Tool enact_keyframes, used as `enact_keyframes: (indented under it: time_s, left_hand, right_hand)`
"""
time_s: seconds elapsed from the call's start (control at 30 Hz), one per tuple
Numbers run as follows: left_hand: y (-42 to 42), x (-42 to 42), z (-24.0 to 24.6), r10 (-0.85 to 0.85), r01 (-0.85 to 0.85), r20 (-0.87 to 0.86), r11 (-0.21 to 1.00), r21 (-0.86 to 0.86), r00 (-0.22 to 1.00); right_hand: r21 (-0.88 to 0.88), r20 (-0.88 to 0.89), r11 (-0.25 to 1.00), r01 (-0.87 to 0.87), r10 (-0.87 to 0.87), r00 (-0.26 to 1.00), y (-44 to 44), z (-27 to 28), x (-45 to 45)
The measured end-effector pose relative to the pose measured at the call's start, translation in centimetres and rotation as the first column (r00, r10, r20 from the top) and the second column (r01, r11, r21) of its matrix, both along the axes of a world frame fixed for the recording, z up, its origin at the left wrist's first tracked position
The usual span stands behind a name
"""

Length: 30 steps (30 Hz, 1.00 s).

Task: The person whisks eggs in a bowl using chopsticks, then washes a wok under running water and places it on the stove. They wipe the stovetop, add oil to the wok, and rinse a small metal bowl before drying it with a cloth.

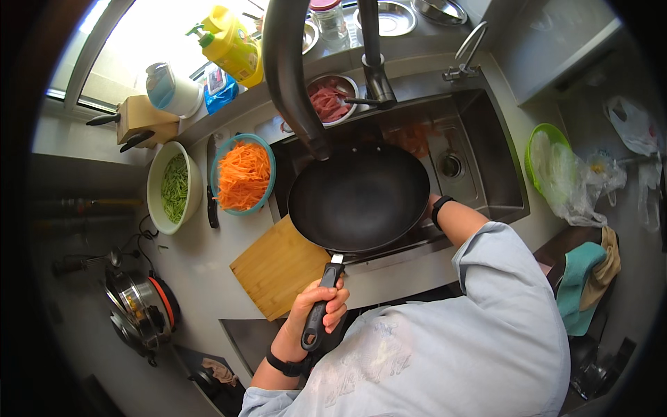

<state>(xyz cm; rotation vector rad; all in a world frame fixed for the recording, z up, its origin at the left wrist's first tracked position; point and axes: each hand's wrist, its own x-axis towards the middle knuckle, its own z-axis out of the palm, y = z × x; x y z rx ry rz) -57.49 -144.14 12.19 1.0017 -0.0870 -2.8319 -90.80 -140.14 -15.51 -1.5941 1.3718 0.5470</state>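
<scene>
A black wok [359, 200] is held over the sink [490, 151], its dark interior facing up at me. My left hand [319, 305] is closed around its black handle [329, 276], thumb on top. On the other side, my right hand [433, 202] reaches behind the wok's right rim. Only a sliver near the wrist shows, so its fingers and what they touch are hidden. Just over the wok's far rim hangs the spout of a dark gooseneck faucet [292, 78]. No running water can be made out.
Left of the sink lie a wooden cutting board [284, 266], a bowl of shredded carrot [244, 174], a knife [212, 208] and a bowl of green shreds [175, 187]. Sliced meat [329, 101] fills a metal bowl behind. A green basket [547, 135] with plastic bags stands right.
</scene>
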Motion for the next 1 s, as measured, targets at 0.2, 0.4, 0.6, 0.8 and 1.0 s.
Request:
enact_keyframes:
  time_s: [0.2, 0.4, 0.6, 0.8, 1.0]
  left_hand:
    - [0.4, 0.2, 0.2, -0.009, 0.009, 0.015, 1.0, -0.014, 1.0]
    - [0.3, 0.3, -1.1, 0.008, -0.006, -0.069, 1.0, 0.021, 0.998]
    - [0.3, 0.7, -1.8, 0.047, -0.026, -0.176, 0.993, 0.119, 0.983]
    - [0.6, 1.1, -2.2, 0.027, 0.005, -0.236, 0.991, 0.132, 0.971]
    - [0.5, 1.1, -2.9, -0.04, 0.061, -0.25, 0.995, 0.078, 0.967]
  right_hand:
    - [0.034, 0.075, 0.998, 0.045, -0.047, 0.996, -0.5, 3.3, -1.5]
    - [-0.234, 0.1, 0.951, 0.203, -0.184, 0.978, 1.0, 7.4, -2.6]
    - [-0.52, 0.053, 0.802, 0.295, -0.315, 0.948, 4.6, 12.2, -2.2]
    - [-0.719, 0.118, 0.49, 0.492, -0.612, 0.782, 10.2, 16.1, 0.5]
    - [-0.862, 0.169, 0.14, 0.487, -0.826, 0.537, 17.9, 18.7, 3.9]
